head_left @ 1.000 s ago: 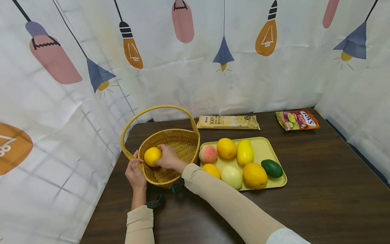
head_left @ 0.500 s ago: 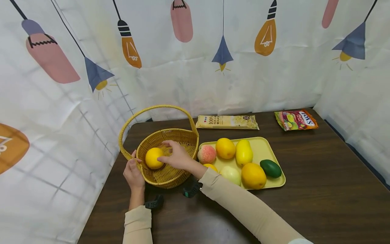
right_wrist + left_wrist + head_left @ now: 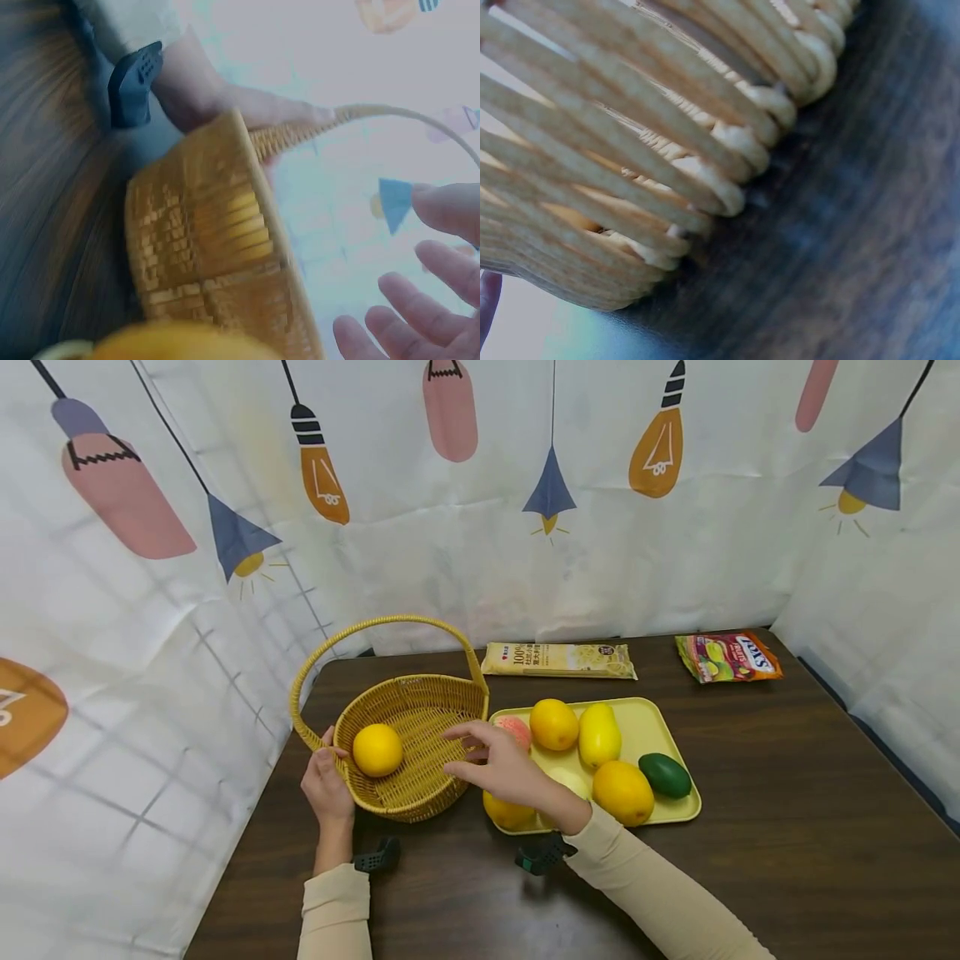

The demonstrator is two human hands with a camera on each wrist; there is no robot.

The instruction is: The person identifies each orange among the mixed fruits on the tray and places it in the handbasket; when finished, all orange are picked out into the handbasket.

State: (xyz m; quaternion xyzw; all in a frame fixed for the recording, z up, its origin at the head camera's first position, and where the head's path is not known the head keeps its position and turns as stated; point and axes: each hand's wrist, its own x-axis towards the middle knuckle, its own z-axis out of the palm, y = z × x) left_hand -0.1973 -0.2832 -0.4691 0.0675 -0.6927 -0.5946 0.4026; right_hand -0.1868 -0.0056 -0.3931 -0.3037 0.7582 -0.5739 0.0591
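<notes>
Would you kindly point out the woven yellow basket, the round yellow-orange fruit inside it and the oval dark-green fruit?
Woven yellow basket (image 3: 426, 732): head view, bare inner weave.
Round yellow-orange fruit (image 3: 377, 750): head view, middle of its surface.
Oval dark-green fruit (image 3: 664, 775): head view, middle of its visible surface.

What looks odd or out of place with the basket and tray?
Nothing stands out: the left hand holds the basket, an orange-yellow fruit lies inside it, other fruits rest on the tray, and no spill or damage shows.
</notes>
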